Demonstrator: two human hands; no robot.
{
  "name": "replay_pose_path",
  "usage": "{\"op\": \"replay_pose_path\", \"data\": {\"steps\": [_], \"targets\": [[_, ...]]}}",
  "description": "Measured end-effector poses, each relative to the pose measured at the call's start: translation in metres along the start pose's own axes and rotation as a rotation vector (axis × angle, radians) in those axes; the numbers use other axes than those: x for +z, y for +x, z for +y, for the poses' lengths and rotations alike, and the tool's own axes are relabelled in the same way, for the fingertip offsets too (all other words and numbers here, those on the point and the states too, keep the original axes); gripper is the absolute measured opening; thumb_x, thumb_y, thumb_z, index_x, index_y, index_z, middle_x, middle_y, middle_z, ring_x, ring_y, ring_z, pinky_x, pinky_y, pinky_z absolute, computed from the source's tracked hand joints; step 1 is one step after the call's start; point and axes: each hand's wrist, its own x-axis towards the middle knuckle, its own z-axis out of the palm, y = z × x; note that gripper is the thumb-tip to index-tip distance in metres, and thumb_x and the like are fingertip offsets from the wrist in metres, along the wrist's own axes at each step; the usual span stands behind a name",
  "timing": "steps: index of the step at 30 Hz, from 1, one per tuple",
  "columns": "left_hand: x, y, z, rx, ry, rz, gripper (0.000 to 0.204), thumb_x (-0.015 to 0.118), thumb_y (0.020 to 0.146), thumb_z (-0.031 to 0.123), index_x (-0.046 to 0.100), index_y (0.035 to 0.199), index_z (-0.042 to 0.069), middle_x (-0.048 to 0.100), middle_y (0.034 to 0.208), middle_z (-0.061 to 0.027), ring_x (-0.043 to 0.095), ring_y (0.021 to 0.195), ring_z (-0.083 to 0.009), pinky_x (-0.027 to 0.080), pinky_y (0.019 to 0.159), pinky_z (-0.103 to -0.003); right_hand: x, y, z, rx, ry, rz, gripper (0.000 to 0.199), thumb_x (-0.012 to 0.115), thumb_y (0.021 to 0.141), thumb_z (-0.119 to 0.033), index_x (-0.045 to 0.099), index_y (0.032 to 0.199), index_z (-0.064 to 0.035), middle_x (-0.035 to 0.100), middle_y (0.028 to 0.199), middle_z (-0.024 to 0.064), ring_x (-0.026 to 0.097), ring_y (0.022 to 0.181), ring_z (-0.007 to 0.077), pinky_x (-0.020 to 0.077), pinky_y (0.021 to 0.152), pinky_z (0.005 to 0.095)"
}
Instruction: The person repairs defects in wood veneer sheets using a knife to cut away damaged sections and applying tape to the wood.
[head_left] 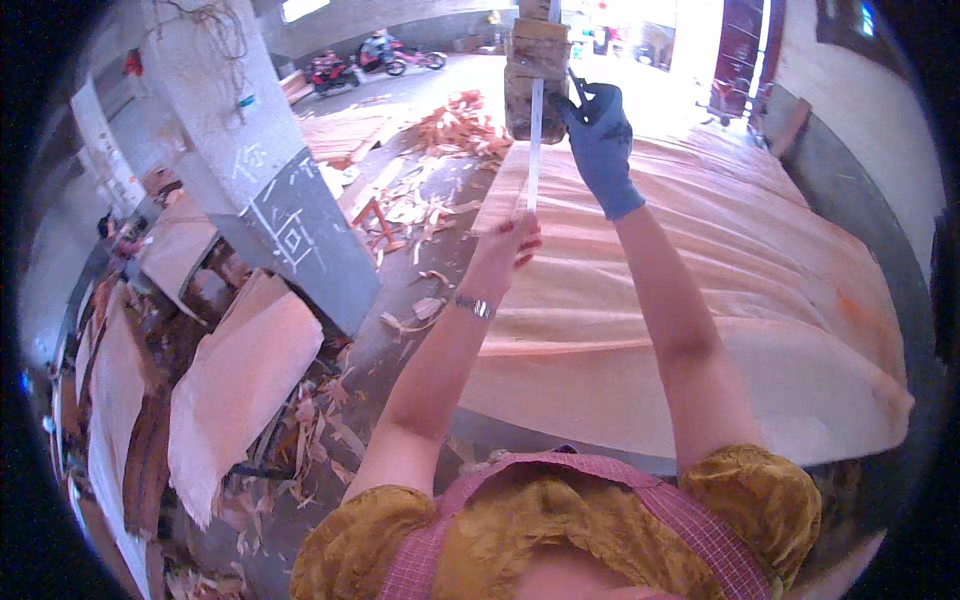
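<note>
My bare left hand [508, 250], with a metal band at the wrist, is raised in front of me. Its fingers are closed at the lower end of a narrow white strip [535, 160]. The strip runs up along a brown, worn, block-like stack [520, 85] that hangs at the top of the view. Close to the right side of that stack is my right hand [603, 140], in a blue-grey glove with dark fingertips. Its fingers are curled around a slim dark tool [577, 86], whose kind I cannot make out.
Large pale-orange wood veneer sheets [640, 290] lie in a wide pile ahead and right. A white-and-grey pillar [300, 230] stands left, with more veneer sheets [245, 380] beside it. Veneer scraps [455, 125] litter the floor. Motorbikes [385, 55] stand far back.
</note>
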Motion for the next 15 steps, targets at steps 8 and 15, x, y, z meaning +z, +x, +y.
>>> {"op": "replay_pose_path", "data": {"steps": [8,15], "targets": [[-0.112,-0.069,-0.174,-0.497,-0.074,-0.268,0.029,0.061,0.096,0.036,0.062,0.105,0.009,0.064,0.093,-0.0021,0.062,0.082,-0.0175,0.051,0.068,-0.030,0.030,-0.060,-0.052,0.383,0.584,0.072,0.019,0.066,0.092,-0.015,0.068,0.104,0.0007,0.069,0.081,0.0073,0.064,0.067,0.0130,0.0534,0.058,0.0263],[-0.237,-0.151,-0.241,-0.892,-0.403,-0.332,0.036,0.056,0.098,0.042,0.061,0.111,0.009,0.063,0.094,-0.0015,0.057,0.074,-0.0130,0.050,0.066,-0.030,0.001,-0.130,-0.077,0.471,0.497,-0.068,0.018,0.058,0.096,-0.011,0.067,0.107,-0.0004,0.069,0.080,0.0080,0.062,0.061,0.0129,0.0514,0.053,0.0258]]}}
